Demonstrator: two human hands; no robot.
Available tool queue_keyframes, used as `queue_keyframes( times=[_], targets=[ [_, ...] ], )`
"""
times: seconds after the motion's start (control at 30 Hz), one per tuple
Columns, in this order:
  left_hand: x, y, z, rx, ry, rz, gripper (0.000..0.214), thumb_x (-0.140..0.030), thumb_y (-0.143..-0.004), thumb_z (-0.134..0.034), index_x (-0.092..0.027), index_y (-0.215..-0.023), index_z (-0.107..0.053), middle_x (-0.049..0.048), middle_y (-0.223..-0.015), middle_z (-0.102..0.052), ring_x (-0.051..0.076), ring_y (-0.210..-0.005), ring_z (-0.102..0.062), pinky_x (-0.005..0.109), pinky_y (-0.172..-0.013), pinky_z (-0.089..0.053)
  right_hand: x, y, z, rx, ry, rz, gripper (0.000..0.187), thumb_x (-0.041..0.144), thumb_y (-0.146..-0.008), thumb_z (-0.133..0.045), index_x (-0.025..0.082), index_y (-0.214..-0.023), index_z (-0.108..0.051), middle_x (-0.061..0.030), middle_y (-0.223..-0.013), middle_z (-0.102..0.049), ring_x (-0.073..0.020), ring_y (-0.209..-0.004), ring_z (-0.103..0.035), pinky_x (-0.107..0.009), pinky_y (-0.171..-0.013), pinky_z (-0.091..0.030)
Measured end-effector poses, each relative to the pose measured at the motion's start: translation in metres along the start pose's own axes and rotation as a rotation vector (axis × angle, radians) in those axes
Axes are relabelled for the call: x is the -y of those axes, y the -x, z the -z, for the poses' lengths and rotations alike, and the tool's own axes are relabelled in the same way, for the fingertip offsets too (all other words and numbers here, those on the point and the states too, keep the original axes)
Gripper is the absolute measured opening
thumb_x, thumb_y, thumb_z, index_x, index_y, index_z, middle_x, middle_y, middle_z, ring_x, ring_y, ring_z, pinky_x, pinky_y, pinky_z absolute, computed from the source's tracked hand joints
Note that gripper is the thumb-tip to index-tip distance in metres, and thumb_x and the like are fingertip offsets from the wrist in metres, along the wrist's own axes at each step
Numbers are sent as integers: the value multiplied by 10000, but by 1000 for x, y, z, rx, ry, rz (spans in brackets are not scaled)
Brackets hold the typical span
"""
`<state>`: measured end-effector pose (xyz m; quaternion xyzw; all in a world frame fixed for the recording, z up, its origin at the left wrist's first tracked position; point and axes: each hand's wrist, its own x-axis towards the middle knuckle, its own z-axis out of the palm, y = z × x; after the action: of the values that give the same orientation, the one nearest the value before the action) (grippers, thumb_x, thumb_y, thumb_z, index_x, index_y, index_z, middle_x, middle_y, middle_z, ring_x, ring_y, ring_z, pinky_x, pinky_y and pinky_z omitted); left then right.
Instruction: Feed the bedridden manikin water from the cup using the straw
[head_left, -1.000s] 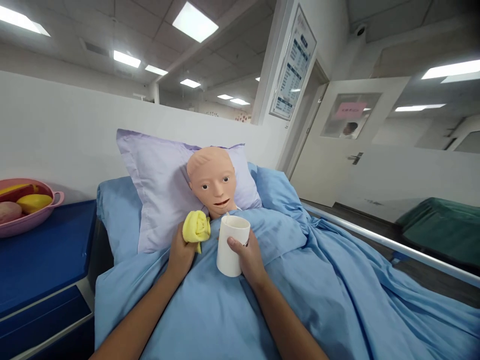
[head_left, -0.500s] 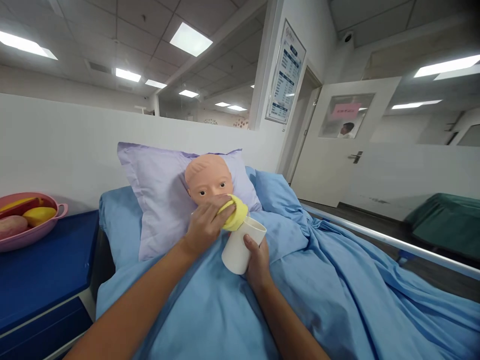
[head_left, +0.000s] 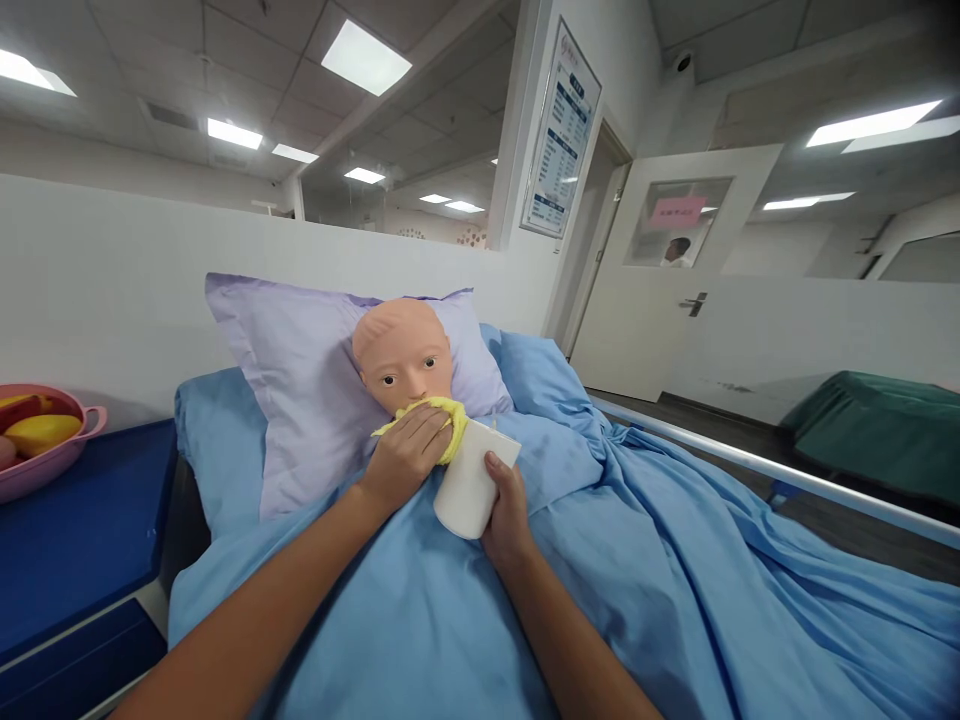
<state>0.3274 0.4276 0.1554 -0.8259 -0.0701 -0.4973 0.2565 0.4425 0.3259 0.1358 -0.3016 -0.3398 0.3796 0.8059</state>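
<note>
The way to the lower face of the mannequin head (head_left: 403,345) is blocked by the yellow cloth (head_left: 454,412) under the left grip (head_left: 405,455). The tilted white cup (head_left: 461,490) in the right grip (head_left: 511,510) crowds its right side; whether cup and cloth touch cannot be told. Between the forearms, a wedge of space opens over the blue quilt (head_left: 600,590). Right of the cup, a hand could pass above the folds to the bed rail (head_left: 750,462). Behind the pillow (head_left: 281,380), a white partition (head_left: 105,290) bars the way; leftward, the pink basket (head_left: 56,468) obstructs the desk's (head_left: 90,545) far part.
</note>
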Motion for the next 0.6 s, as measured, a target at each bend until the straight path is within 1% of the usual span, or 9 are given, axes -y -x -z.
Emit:
queue_keyframes(
  times=[0.1, 0.2, 0.27, 0.37, 0.43, 0.5, 0.57, 0.6],
  targets=[
    [0, 14, 7, -4, 18, 6, 280, -74, -954, -476, -144, -1155, -657, 131, -1143, -737, 237, -1163, -673, 419, -1033, -561, -7, -1, 7, 27, -8, -27, 457, 432, -757, -752, 207, -1137, -633, -57, -965, -743, -259, -839, -697, -356, -685, -575],
    [-3, 22, 16, -6, 49, 35, 298, -63, -950, -454, -152, -1149, -657, 133, -1106, -740, 233, -1120, -684, 418, -993, -583, -13, -4, 14, 48, 12, -56, 465, 423, -771, -755, 218, -1170, -629, -45, -954, -751, -248, -805, -703, -353, -672, -575],
    [-5, 19, 23, -21, 100, 66, 346, -53, -952, -415, -171, -1183, -644, 130, -1141, -728, 231, -1171, -660, 433, -1021, -569, -15, -5, 17, 49, 18, -58, 459, 424, -775, -752, 223, -1168, -627, -42, -954, -755, -247, -797, -705, -355, -672, -576],
    [-5, -1, 30, -98, 142, 102, 402, -47, -950, -392, -197, -1247, -617, 124, -1214, -704, 232, -1264, -605, 451, -1074, -533, -13, -5, 16, 61, 19, -53, 485, 441, -766, -758, 227, -1178, -618, -45, -970, -756, -249, -797, -708, -363, -682, -579],
    [-3, -16, 29, -139, 132, 94, 382, -61, -955, -409, -198, -1245, -617, 123, -1227, -700, 234, -1277, -596, 450, -1080, -525, -9, -3, 11, 72, 14, -49, 483, 448, -759, -762, 229, -1165, -619, -42, -938, -754, -252, -792, -709, -372, -687, -582],
    [1, -25, 23, -129, 118, 46, 326, -78, -958, -441, -176, -1200, -635, 131, -1200, -712, 240, -1259, -612, 439, -1060, -539, -5, -1, 6, 63, 26, -40, 425, 449, -760, -750, 228, -1103, -635, -43, -890, -747, -260, -792, -708, -380, -688, -585],
    [5, -25, 14, -86, 116, 5, 289, -90, -959, -465, -162, -1174, -644, 140, -1194, -718, 247, -1264, -613, 441, -1056, -545, -3, -1, 2, 55, 52, -24, 357, 449, -788, -706, 232, -1065, -643, -51, -896, -742, -266, -811, -707, -384, -691, -587],
    [7, -21, 9, -68, 116, 1, 289, -95, -960, -470, -162, -1181, -643, 143, -1213, -715, 250, -1285, -601, 453, -1070, -537, -3, -1, 1, 63, 85, -4, 347, 455, -811, -669, 236, -1079, -642, -57, -916, -741, -266, -821, -706, -384, -689, -587]
  ],
)
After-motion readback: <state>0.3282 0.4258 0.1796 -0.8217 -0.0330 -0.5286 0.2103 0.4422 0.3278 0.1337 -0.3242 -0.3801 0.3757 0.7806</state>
